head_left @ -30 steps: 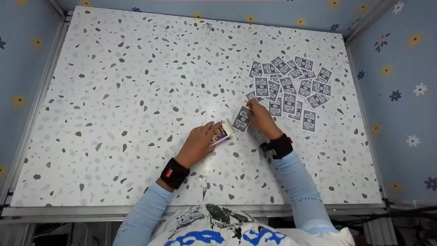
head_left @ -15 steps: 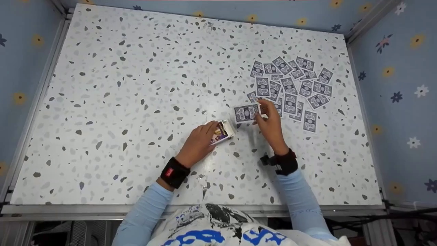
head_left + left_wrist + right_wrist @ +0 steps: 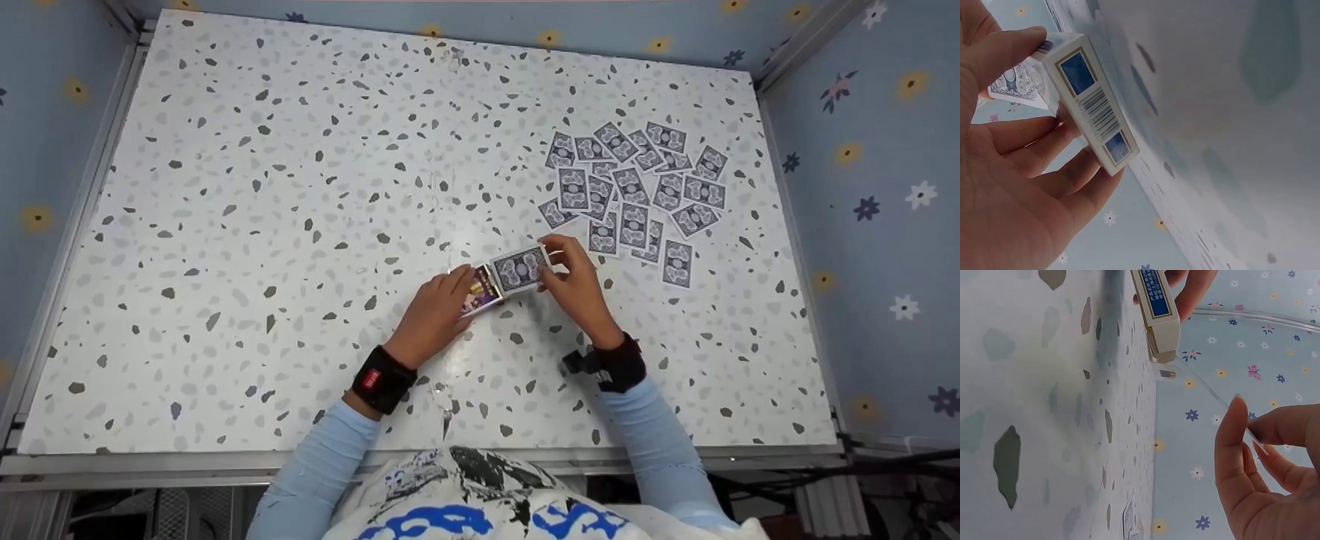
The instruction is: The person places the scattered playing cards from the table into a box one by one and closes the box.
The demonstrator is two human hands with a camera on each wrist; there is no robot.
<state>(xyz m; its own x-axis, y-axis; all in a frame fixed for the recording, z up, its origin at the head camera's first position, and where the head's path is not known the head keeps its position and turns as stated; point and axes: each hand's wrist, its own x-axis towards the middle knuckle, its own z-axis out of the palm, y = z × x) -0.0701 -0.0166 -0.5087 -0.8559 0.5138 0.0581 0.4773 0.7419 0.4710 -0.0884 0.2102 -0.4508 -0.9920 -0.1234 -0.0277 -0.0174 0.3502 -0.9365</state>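
My left hand (image 3: 431, 311) grips a small card box (image 3: 480, 291) near the middle of the table, thumb on one side and fingers on the other. In the left wrist view the box's bottom end (image 3: 1095, 104) shows a barcode between two blue squares. Between thumb and fingers my right hand (image 3: 581, 289) pinches a playing card (image 3: 519, 270), patterned back up. The card's far end meets the box's open end in the head view; in the right wrist view the card (image 3: 1207, 388) appears edge-on, slanting toward the box opening (image 3: 1163, 354).
Several playing cards (image 3: 634, 226) lie face down, spread and overlapping, on the right of the speckled white table (image 3: 300, 187). One card (image 3: 678, 264) sits apart at the near right of that spread. Flower-patterned walls (image 3: 885, 247) border the table.
My right hand has lifted the card, turned it lengthwise toward the box and brought it left to the opening. My left hand and the box stay about where they were.
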